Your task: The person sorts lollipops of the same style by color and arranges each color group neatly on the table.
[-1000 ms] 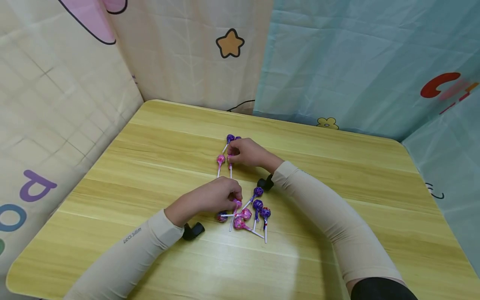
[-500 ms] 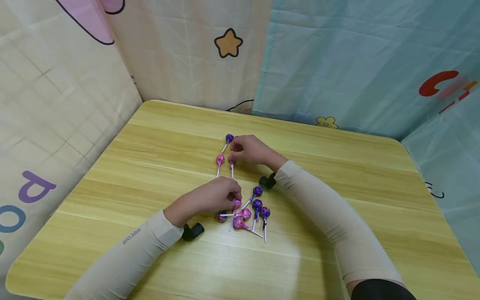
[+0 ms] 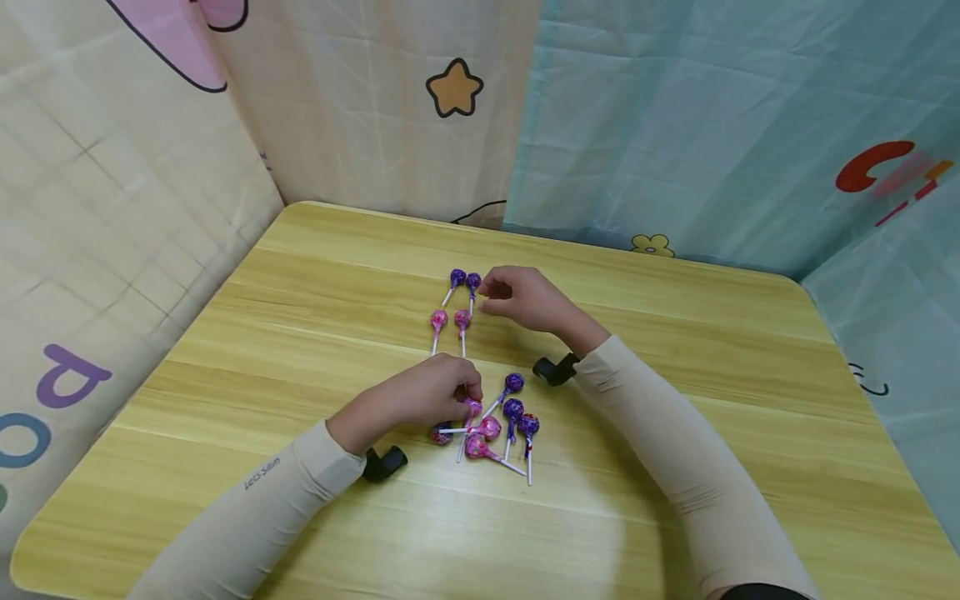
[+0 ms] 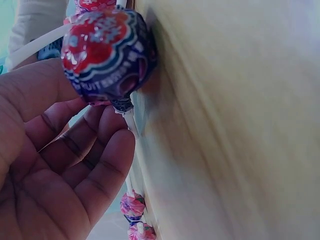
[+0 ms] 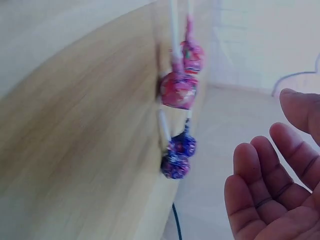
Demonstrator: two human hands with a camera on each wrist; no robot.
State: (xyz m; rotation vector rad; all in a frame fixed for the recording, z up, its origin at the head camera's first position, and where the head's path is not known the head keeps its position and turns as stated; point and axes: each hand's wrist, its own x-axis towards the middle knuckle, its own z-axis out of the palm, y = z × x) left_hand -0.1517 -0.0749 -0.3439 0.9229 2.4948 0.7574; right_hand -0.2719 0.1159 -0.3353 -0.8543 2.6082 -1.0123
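My left hand (image 3: 427,390) is over the near pile and pinches the head of a pink lollipop (image 3: 472,407); its fingertips are partly hidden. A purple-and-red lollipop (image 4: 107,57) lies close before that hand in the left wrist view. Beyond, two purple lollipops (image 3: 473,281) lie side by side, with two pink lollipops (image 3: 462,320) below them, sticks toward me. Just right of these, my right hand (image 3: 528,298) is held with loosely bent fingers and nothing between them; the right wrist view shows its fingers (image 5: 247,160) apart from the lollipops.
More lollipops lie in the near pile: purple ones (image 3: 528,425) on the right and pink ones (image 3: 477,447) in front. The wooden table (image 3: 337,533) has rounded corners. Printed curtains (image 3: 660,125) hang along its far side and left.
My right hand has let go of the far lollipops and moved right, uncovering the second purple one. My left hand has stayed in place.
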